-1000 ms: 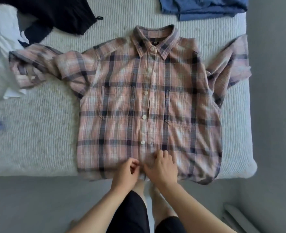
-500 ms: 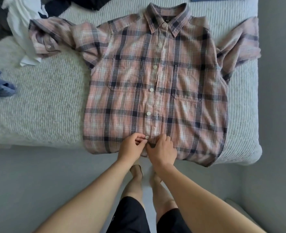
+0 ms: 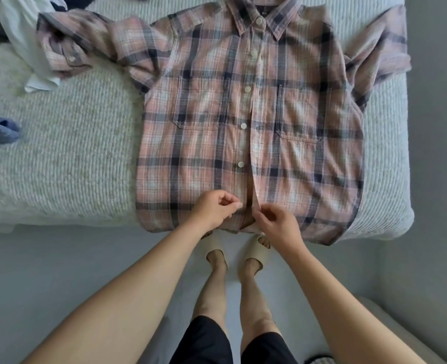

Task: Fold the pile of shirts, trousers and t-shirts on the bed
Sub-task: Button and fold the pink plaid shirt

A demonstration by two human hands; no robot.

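At hem of plaid shirt (image 3: 204,143) (front up): left hand (image 3: 211,210) pinches placket, right hand (image 3: 276,223) pinches opposite edge.

shirt (image 3: 251,122): pink, navy plaid, white buttons | bed (image 3: 59,153): pale grey ribbed | slippers (image 3: 218,245): beige | shorts (image 3: 204,342): black

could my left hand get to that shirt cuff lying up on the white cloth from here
Probably, with a long stretch. The left hand is busy, fingers pinching the plaid shirt by its placket near the hem. The cuff lies far up the bed on the white garment, with only bare cover between.
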